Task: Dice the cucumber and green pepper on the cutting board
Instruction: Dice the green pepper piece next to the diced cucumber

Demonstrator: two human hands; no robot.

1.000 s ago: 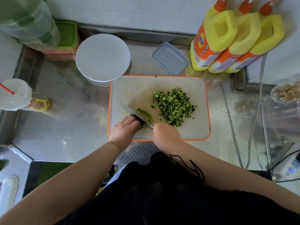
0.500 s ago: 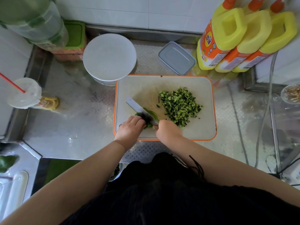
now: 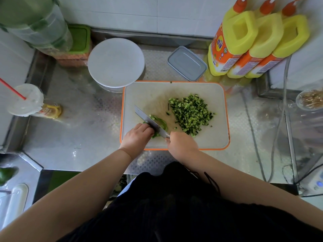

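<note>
Cup (image 3: 24, 100) with a red straw stands at far left, well apart from the board (image 3: 216, 137). The left hand (image 3: 137, 137) presses curled fingers onto the pepper (image 3: 161, 124), pinning it to the board's near-left area. Compared with a second ago, the knife (image 3: 150, 122) has shifted slightly along the pepper, its blade lying across it; cutting is under way, dicing incomplete. The right hand (image 3: 181, 143) is clenched around the knife handle. The diced cucumber (image 3: 190, 114) is heaped just beside, right of centre; that portion appears finished. Three yellow bottles (image 3: 244, 46) stand at rear right.
</note>
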